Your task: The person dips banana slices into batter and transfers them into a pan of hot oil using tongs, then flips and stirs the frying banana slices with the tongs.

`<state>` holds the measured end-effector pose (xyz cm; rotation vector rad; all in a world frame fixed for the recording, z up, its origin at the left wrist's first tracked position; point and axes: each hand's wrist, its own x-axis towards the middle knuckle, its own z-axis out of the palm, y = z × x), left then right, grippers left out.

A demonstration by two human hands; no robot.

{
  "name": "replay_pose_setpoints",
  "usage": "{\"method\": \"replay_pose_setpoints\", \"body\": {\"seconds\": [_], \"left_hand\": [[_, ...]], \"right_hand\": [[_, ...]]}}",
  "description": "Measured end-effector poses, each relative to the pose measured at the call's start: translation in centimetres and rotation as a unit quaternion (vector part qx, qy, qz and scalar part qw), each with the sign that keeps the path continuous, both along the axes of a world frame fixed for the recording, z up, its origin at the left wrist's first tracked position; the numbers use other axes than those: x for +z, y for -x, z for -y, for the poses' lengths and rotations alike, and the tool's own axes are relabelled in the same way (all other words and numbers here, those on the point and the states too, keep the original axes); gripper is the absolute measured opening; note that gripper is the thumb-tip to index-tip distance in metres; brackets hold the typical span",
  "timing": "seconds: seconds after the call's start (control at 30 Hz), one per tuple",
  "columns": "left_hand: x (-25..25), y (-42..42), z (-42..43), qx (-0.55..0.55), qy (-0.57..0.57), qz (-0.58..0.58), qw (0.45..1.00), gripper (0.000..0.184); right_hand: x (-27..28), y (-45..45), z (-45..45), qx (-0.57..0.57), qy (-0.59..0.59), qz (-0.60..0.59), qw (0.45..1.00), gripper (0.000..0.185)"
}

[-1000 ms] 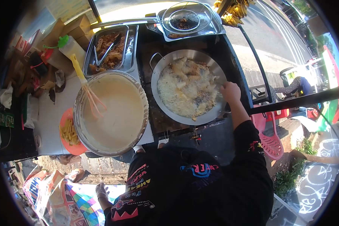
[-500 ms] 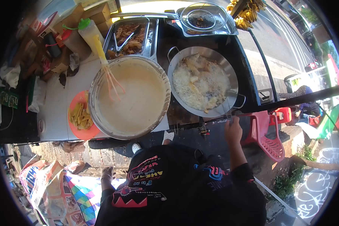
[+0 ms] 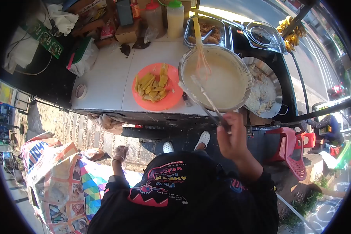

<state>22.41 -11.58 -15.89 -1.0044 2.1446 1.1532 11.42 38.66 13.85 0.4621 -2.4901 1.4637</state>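
My right hand (image 3: 233, 136) is closed around the handle end of metal tongs (image 3: 210, 102). Their two arms are spread, with the tips above the left rim of a big bowl of pale batter (image 3: 222, 91), nothing between them. A whisk (image 3: 199, 37) with a yellow handle leans in the batter. Left of the bowl, an orange plate (image 3: 171, 99) carries yellow banana-like pieces (image 3: 150, 87). My left hand (image 3: 120, 153), seemingly in a clear plastic glove, hangs low beside my body, away from the counter, with loosely extended fingers holding nothing visible.
Right of the bowl, a wide pan (image 3: 275, 84) holds bubbling oil and frying pieces. Behind stand a tray of fried food (image 3: 216, 31), a strainer (image 3: 261, 35) and squeeze bottles (image 3: 175, 19). Tape (image 3: 80, 91) lies on the counter's left. A red plastic chair (image 3: 286, 150) stands at right.
My view has swung left, bringing the orange plate toward the middle. My right hand has moved from the frying pan to the batter bowl, carrying the tongs. My left hand stays low.
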Motion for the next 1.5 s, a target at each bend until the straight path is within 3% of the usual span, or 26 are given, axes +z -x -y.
{"method": "replay_pose_setpoints", "body": {"seconds": [0.03,0.07,0.1,0.13,0.17,0.2,0.23,0.27,0.33,0.4,0.47,0.53,0.6,0.67,0.73,0.83,0.93,0.97,1.1,1.27,1.33,1.37,1.4,1.47,1.5], "left_hand": [[-3.3,-1.7,2.2,-0.044,0.002,-0.041,0.998,0.049],[-1.6,-2.1,1.5,-0.049,0.008,-0.008,0.999,0.045],[-8.5,-4.8,4.9,-0.086,0.059,-0.071,0.992,0.044],[-6.5,-5.1,4.5,-0.160,0.091,-0.026,0.983,0.043],[-3.7,-5.4,2.8,-0.061,-0.009,0.026,0.998,0.039],[-7.0,-6.4,3.9,-0.020,-0.036,0.014,0.999,0.031],[-8.3,-7.5,5.3,-0.063,-0.058,0.014,0.996,0.029],[-8.3,-8.4,4.9,-0.010,-0.056,0.040,0.998,0.034],[-7.8,-11.4,5.2,-0.030,-0.054,0.044,0.997,0.034],[-6.4,-15.6,6.4,-0.034,-0.049,0.044,0.997,0.033],[-4.8,-17.8,8.2,-0.034,-0.046,0.044,0.997,0.033],[-3.8,-18.0,8.5,-0.029,-0.043,0.042,0.998,0.033],[-2.9,-18.2,8.2,-0.018,-0.040,0.038,0.998,0.033],[-2.1,-18.3,7.0,0.002,-0.035,0.031,0.999,0.033],[-1.7,-19.0,5.8,0.025,-0.033,0.018,0.999,0.033],[-2.9,-14.5,-0.7,0.061,-0.024,0.007,0.998,0.032],[-1.5,-11.3,-7.0,0.101,-0.016,-0.009,0.995,0.032],[-3.1,-9.8,-6.3,0.081,-0.038,0.089,0.992,0.043],[-1.5,-8.7,-12.7,0.019,0.016,0.119,0.993,0.067],[1.2,-10.4,-19.3,-0.022,0.032,0.087,0.995,0.066],[1.0,-11.2,-19.9,-0.190,0.060,0.109,0.974,0.058],[1.6,-12.1,-20.7,-0.209,0.047,0.080,0.974,0.050],[1.9,-12.7,-21.6,-0.201,0.046,0.080,0.975,0.050],[2.6,-13.8,-23.6,-0.006,0.006,0.098,0.995,0.045],[2.8,-14.7,-24.3,0.033,-0.009,0.089,0.995,0.042]], "right_hand": [[-0.3,0.4,3.1,0.034,-0.023,0.036,0.999,0.029],[-1.5,1.0,5.9,0.051,-0.052,0.055,0.996,0.030],[-3.3,1.7,8.3,0.052,-0.093,0.065,0.992,0.032],[-4.9,2.6,10.3,0.039,-0.125,0.086,0.988,0.035],[-6.0,3.5,11.8,0.021,-0.157,0.108,0.981,0.038],[-6.5,4.4,13.1,0.009,-0.168,0.118,0.979,0.040],[-6.7,4.8,13.5,-0.002,-0.178,0.130,0.975,0.042],[-6.3,4.6,13.1,-0.022,-0.179,0.133,0.975,0.042],[-4.3,3.3,12.4,0.015,-0.253,0.032,0.967,0.051],[-3.7,1.8,9.9,0.022,-0.262,0.062,0.963,0.048],[-6.0,0.5,5.9,0.212,-0.269,0.043,0.938,0.041],[-9.3,-0.7,1.4,0.228,-0.314,0.227,0.893,0.035],[-12.4,-1.2,-4.0,0.166,-0.418,0.343,0.825,0.041],[-19.9,-2.3,-10.9,0.007,-0.447,0.339,0.828,0.045],[-23.9,-3.5,-17.0,-0.110,-0.454,0.349,0.812,0.045],[-28.4,-4.6,-22.9,-0.145,-0.465,0.393,0.780,0.056],[-32.8,-5.7,-25.8,-0.110,-0.466,0.374,0.794,0.061],[-32.2,-5.6,-26.1,-0.106,-0.467,0.371,0.796,0.061],[-30.5,-5.4,-26.8,-0.058,-0.438,0.404,0.801,0.065],[-30.7,-4.2,-28.9,0.034,-0.447,0.410,0.794,0.066],[-32.3,-3.8,-29.5,0.059,-0.459,0.409,0.786,0.067],[-32.3,-3.6,-29.5,0.079,-0.470,0.408,0.779,0.069],[-32.2,-3.5,-29.5,0.085,-0.473,0.404,0.778,0.069],[-31.6,-3.4,-29.3,0.077,-0.468,0.417,0.775,0.070],[-30.2,-3.1,-29.2,0.083,-0.472,0.412,0.775,0.070]]}}
